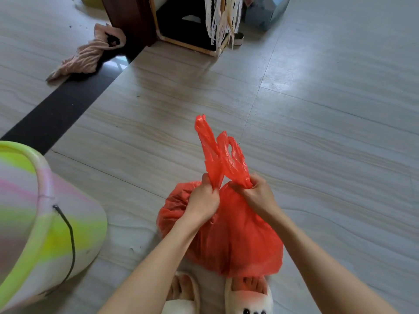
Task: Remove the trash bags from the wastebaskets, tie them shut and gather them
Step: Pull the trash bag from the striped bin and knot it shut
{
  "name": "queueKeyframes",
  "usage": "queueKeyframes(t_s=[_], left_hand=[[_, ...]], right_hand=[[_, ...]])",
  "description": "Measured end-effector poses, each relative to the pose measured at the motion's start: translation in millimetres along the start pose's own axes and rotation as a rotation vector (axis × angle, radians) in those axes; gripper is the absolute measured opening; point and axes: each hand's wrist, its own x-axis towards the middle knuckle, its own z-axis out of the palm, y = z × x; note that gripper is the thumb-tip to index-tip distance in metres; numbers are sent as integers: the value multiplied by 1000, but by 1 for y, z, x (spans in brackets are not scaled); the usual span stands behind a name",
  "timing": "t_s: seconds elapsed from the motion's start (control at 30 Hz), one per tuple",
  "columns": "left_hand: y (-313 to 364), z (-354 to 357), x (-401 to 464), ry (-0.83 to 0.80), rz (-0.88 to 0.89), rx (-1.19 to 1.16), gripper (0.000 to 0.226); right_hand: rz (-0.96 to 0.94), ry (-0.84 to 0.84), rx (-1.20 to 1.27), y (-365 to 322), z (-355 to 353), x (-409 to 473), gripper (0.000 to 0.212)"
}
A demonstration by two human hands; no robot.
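Gripping one handle each, the left hand (200,200) and right hand (257,193) hold a full red bag (235,241) above the tiled floor (317,109). The left hand's fingers curl tightly round the left handle (207,146), the right hand's round the right handle (234,158); both handles stick up past the fists and cross just above the bag's gathered neck. The bag hangs in front of the person's slippers (249,295), its bottom covering part of the right foot. Left of the bag stands a pastel striped bucket (45,223) with a dark wire handle, near but apart from it. Far beyond the bag, a pink cloth (90,54) lies on the floor beside a dark wooden cabinet (181,21), with pale mop strings (221,17) hanging in front of it.
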Motion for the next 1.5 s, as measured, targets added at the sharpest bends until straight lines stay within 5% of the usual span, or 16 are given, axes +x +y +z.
queueKeyframes(t_s=[0.23, 0.4, 0.7, 0.93, 1.07, 1.23, 1.5], left_hand=[[0, -1, 5, -223, -53, 92, 38], [-2, -1, 9, -247, 7, 309, 28], [11, -16, 1, -441, -28, 200, 31], [1, -8, 1, -313, 90, 191, 38], [-5, -4, -2, -258, 307, 207, 32], [-20, 0, -7, -158, 359, 78, 27], [-26, -4, -22, -174, 70, -547, 27]], right_hand=[[384, -71, 716, 0, -21, -2, 19], [282, -212, 849, -12, -28, -5, 12], [-158, -23, 285, -14, -27, 6, 34], [-66, -152, 320, -31, -28, 5, 18], [-114, -12, 150, -29, -14, 7, 15], [-99, -56, 1, -17, 6, 7, 44], [-240, -42, -482, 0, 16, -2, 22]])
